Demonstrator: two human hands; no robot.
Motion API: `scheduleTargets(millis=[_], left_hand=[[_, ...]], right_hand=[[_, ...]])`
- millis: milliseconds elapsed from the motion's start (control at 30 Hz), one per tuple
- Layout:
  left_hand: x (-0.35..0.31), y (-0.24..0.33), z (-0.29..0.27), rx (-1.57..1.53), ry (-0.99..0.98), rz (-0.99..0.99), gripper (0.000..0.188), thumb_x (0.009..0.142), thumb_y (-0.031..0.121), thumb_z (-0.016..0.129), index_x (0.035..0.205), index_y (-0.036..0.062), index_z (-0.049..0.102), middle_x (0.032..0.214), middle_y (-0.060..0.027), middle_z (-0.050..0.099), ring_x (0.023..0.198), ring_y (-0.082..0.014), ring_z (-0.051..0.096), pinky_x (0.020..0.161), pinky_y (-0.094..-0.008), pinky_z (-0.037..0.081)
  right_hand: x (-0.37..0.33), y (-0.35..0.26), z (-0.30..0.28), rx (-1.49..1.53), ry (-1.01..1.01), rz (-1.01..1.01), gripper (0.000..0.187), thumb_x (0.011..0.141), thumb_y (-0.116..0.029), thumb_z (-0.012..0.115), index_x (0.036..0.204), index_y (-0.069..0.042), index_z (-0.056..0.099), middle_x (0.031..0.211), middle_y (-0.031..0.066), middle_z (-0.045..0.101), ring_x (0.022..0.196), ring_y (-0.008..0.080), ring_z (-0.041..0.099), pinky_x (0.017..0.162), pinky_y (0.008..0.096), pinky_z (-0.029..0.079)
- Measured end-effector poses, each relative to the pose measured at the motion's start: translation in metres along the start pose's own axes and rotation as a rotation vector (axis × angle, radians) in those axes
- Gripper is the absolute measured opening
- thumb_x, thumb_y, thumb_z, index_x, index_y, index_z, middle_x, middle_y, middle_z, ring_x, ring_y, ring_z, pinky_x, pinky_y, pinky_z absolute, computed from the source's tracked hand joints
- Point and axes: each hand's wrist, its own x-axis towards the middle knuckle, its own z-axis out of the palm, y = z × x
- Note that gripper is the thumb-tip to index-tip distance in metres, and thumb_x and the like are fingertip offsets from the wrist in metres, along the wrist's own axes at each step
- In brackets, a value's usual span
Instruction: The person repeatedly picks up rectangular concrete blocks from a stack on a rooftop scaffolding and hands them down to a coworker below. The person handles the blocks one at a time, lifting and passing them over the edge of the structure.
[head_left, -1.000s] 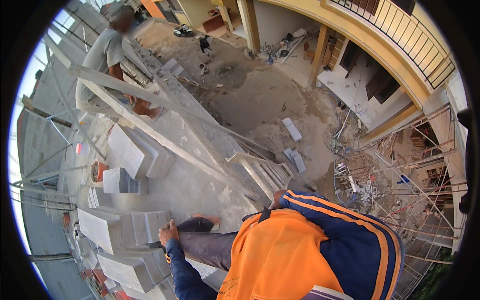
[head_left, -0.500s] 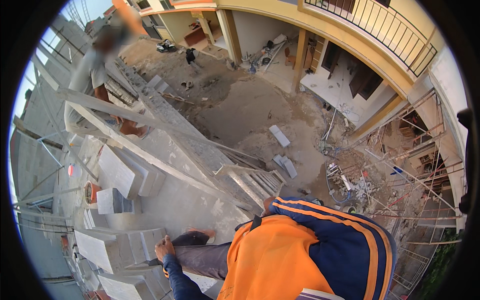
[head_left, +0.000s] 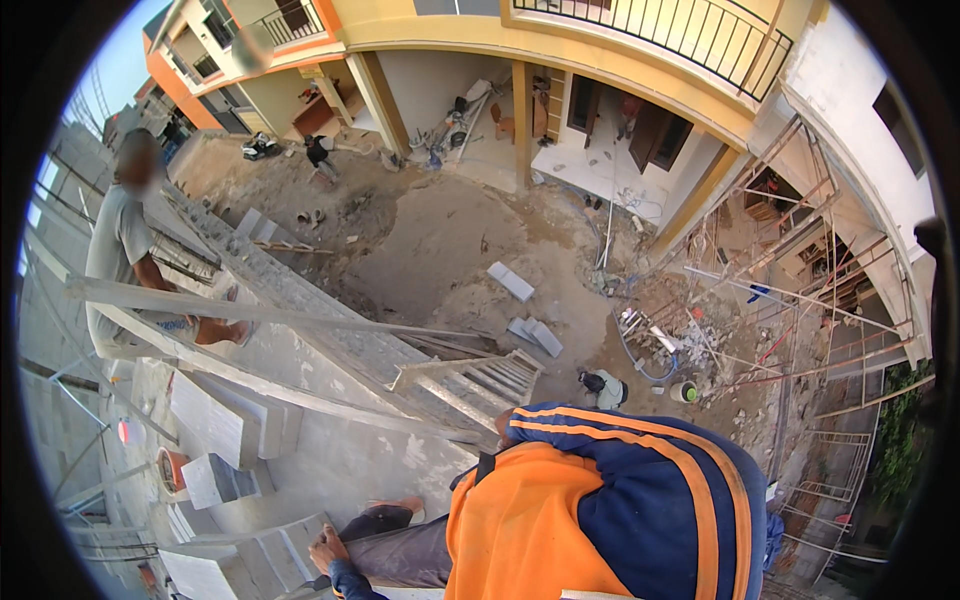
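The left hand (head_left: 327, 551) rests, fingers curled, on a grey concrete block (head_left: 255, 555); its grip is unclear.

Concrete slab (head_left: 340, 470) at lower left, carrying pale grey rectangular masonry blocks (head_left: 215, 425) along its left edge. One hand (head_left: 327, 548) near the slab's lower edge, just right of the lowest block (head_left: 200, 575). A seated person in a grey shirt (head_left: 125, 260) at the slab's far left corner, behind a long grey plank (head_left: 270, 315). Wooden ladder (head_left: 480, 375) off the slab's right edge. Beyond, below: dirt yard (head_left: 450, 240) with loose grey blocks (head_left: 512, 282); metal scaffolding (head_left: 800, 330) at right.
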Motion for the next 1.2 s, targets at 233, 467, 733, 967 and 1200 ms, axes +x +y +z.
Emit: scheduleTargets(millis=[233, 467, 733, 967, 1200], left_hand=[[-0.001, 0.005, -0.005, -0.014, -0.008, 0.026, 0.048, 0.087, 0.046, 0.056, 0.101, 0.0038, 0.074, 0.098, -0.0232, 0.070, 0.095, -0.0388, 0.068, 0.086, -0.0449, 0.051], [-0.001, 0.006, -0.004, 0.048, 0.002, 0.023, 0.049, 0.088, 0.048, 0.055, 0.102, 0.0050, 0.074, 0.098, -0.0232, 0.070, 0.096, -0.0390, 0.068, 0.088, -0.0453, 0.050], [0.002, 0.002, -0.004, -0.009, -0.049, 0.024, 0.049, 0.089, 0.047, 0.055, 0.103, 0.0048, 0.074, 0.098, -0.0235, 0.070, 0.096, -0.0391, 0.068, 0.088, -0.0449, 0.051], [-0.002, 0.000, -0.004, 0.029, -0.050, -0.010, 0.048, 0.089, 0.048, 0.056, 0.106, 0.0070, 0.074, 0.106, -0.0227, 0.069, 0.102, -0.0388, 0.065, 0.092, -0.0459, 0.049], [-0.002, -0.001, -0.003, -0.022, -0.005, -0.029, 0.044, 0.086, 0.049, 0.059, 0.100, 0.0107, 0.076, 0.102, -0.0194, 0.071, 0.098, -0.0372, 0.066, 0.090, -0.0459, 0.050]], right_hand=[[-0.011, -0.005, -0.010, 0.014, -0.006, -0.013, 0.058, 0.072, -0.053, 0.072, 0.092, 0.001, 0.072, 0.085, 0.0253, 0.067, 0.082, 0.0346, 0.068, 0.074, 0.0459, 0.053], [-0.016, -0.007, -0.016, 0.025, -0.005, -0.025, 0.059, 0.072, -0.054, 0.072, 0.093, 0.001, 0.072, 0.086, 0.0252, 0.067, 0.084, 0.0348, 0.068, 0.075, 0.0453, 0.053], [-0.024, -0.012, -0.017, 0.037, -0.007, -0.037, 0.059, 0.073, -0.054, 0.072, 0.094, 0.002, 0.072, 0.088, 0.0250, 0.068, 0.086, 0.0350, 0.069, 0.076, 0.0446, 0.053], [-0.035, -0.016, -0.023, 0.037, -0.005, -0.039, 0.060, 0.073, -0.054, 0.071, 0.094, 0.002, 0.072, 0.090, 0.0249, 0.068, 0.089, 0.0352, 0.069, 0.078, 0.0439, 0.053], [-0.035, -0.016, -0.021, -0.024, -0.013, -0.006, 0.060, 0.073, -0.055, 0.071, 0.095, 0.001, 0.072, 0.093, 0.0236, 0.069, 0.090, 0.0348, 0.069, 0.078, 0.0436, 0.053]])
